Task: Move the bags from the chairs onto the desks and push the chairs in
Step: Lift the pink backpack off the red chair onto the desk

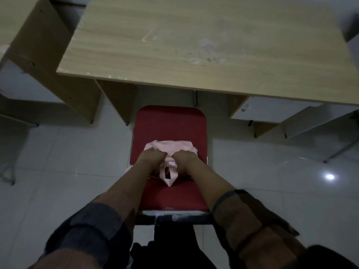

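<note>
A pale pink cloth bag lies on the seat of a red chair that stands pulled out in front of a light wooden desk. My left hand grips the bag's left side and my right hand grips its right side, fingers curled into the fabric. The bag's pink straps trail toward me between my wrists. The chair's red backrest and its metal top rail are right below my forearms.
A second wooden desk stands at the left, with its side panel close to the chair. At the right, a white drawer unit sits under the desk and a metal frame reaches across the glossy white tile floor.
</note>
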